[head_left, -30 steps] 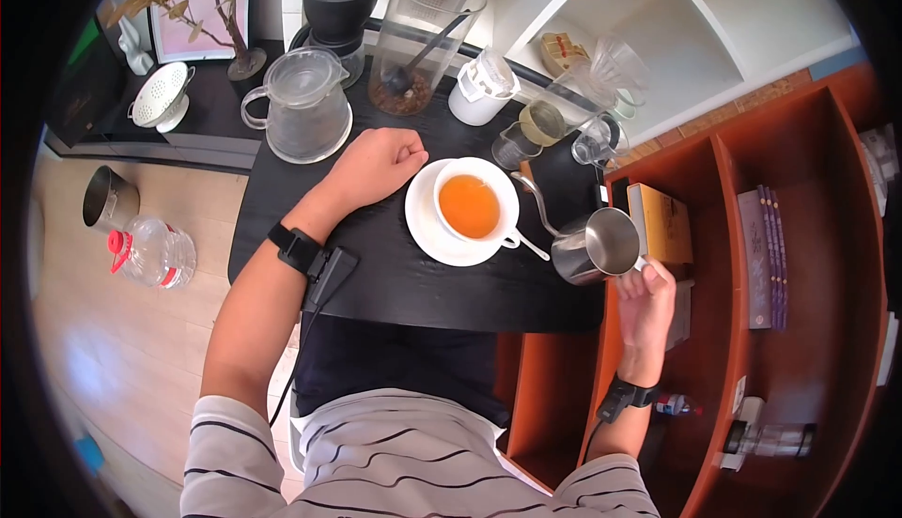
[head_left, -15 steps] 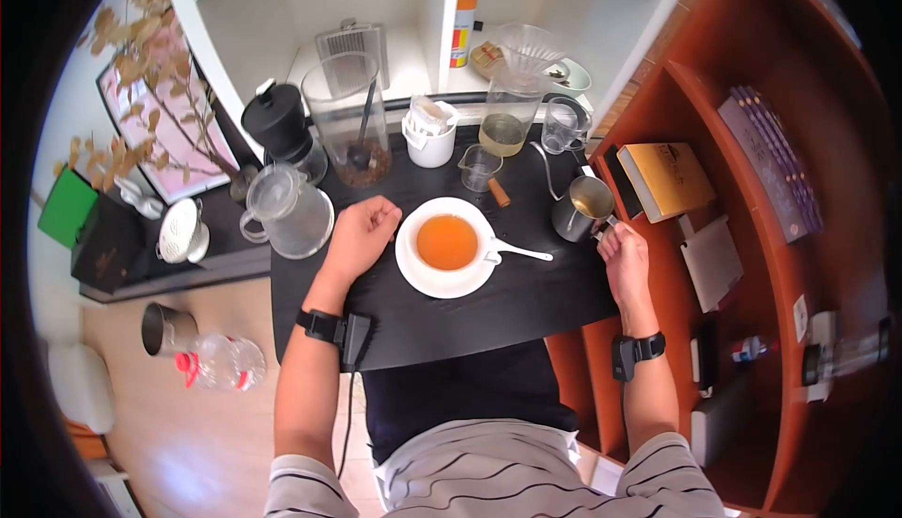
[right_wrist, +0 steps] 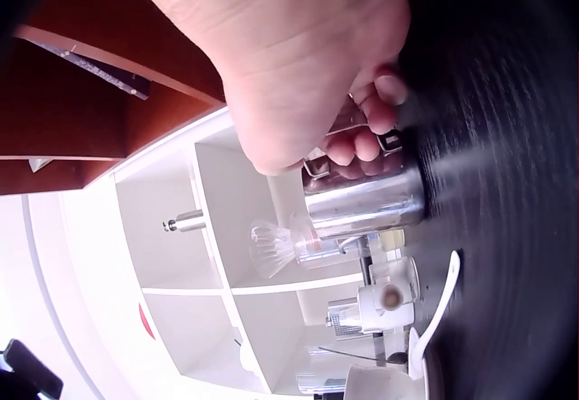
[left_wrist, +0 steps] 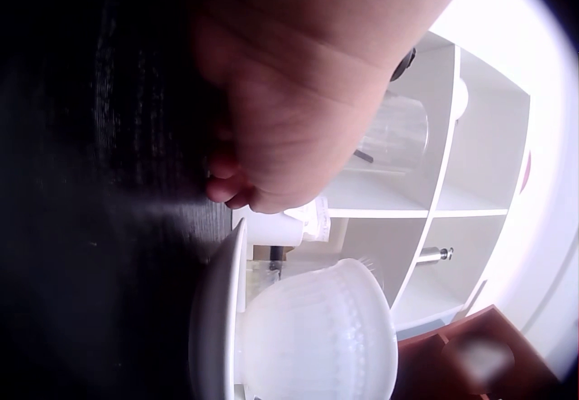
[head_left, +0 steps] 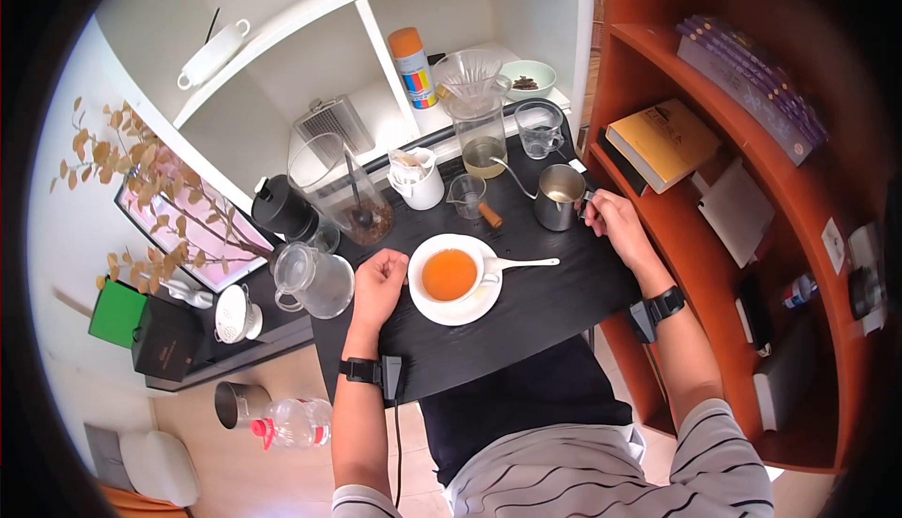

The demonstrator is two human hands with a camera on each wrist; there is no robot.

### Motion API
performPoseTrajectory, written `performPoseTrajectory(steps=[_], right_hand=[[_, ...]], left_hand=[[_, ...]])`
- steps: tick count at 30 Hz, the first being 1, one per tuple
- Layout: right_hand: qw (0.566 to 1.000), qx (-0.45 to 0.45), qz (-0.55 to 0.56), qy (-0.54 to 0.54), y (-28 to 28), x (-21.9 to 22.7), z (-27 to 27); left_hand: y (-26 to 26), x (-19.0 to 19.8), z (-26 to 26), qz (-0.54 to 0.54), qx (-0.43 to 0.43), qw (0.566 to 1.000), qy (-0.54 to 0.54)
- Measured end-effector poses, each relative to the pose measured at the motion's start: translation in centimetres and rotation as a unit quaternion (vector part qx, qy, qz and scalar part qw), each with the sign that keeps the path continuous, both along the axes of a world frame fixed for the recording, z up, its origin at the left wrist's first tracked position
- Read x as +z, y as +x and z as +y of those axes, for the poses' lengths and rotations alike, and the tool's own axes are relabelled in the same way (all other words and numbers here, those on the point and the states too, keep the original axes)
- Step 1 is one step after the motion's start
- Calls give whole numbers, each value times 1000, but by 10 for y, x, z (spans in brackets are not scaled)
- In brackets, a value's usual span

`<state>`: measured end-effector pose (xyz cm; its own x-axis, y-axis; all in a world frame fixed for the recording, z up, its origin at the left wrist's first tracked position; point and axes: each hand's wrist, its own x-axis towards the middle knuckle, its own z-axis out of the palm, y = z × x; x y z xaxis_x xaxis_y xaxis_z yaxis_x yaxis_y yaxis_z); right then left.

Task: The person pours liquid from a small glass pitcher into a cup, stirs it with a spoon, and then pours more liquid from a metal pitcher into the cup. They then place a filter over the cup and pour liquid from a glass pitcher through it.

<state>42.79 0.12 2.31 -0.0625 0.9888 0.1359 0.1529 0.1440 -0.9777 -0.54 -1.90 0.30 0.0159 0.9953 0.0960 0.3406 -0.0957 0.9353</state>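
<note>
A white cup of orange-brown tea sits on a white saucer in the head view. A white spoon extends rightward from beside the cup's handle. My right hand grips the handle of a stainless gooseneck pitcher, its fingers curled round it in the right wrist view. The pitcher is upright at the table's right side, its base right at the black surface. My left hand rests on the table left of the saucer, fingers loosely curled and holding nothing.
Behind the cup are a small glass jug with a wooden handle, a white mug, a glass dripper and a glass cup. A lidded glass pot and black grinder stand left. A red-brown bookcase borders the right.
The head view has turned and lifted, showing more shelf. My right hand has moved the pitcher farther back on the table. My left hand stays by the saucer.
</note>
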Motion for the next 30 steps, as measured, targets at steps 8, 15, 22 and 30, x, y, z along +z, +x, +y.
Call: performPoseTrajectory(steps=[8,15,22,30], right_hand=[[996,-62,11,63,-3,-16,0],[983,-168,-30,68,-2,-16,-4],[976,-191,-45,93,-4,-16,-5],[977,-192,-58,66,0,-20,-4]], left_hand=[[-5,-2,1,6,-12,1000,-17],[-4,3,-22,22,-3,1000,-13],[1,1,-31,-12,37,999,-8],[6,-7,-26,-17,63,998,14]])
